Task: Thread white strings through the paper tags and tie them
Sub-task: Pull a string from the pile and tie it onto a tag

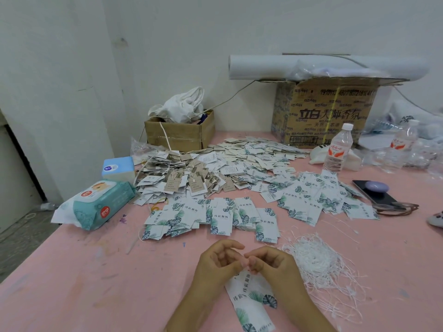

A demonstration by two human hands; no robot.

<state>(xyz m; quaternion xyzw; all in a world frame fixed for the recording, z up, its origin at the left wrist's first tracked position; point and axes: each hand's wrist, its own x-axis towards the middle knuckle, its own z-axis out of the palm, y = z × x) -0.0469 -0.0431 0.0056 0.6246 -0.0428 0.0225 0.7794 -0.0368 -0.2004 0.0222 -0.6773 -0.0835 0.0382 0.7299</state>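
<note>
Just beneath both hands, a small stack of paper tags slants toward the near edge of the pink table, with its top edge tucked up among the fingers. The left hand has loosely curled fingers and its thumb is pressed to the stack's upper corner. The right hand curls tighter, thumb and forefinger pinched at that same top edge. Whether a string sits in the pinch is too small to tell. A tangled heap of white strings lies just right of the right hand. Beyond, loose tags spread across the table, with a wet-wipes pack to the left.
</note>
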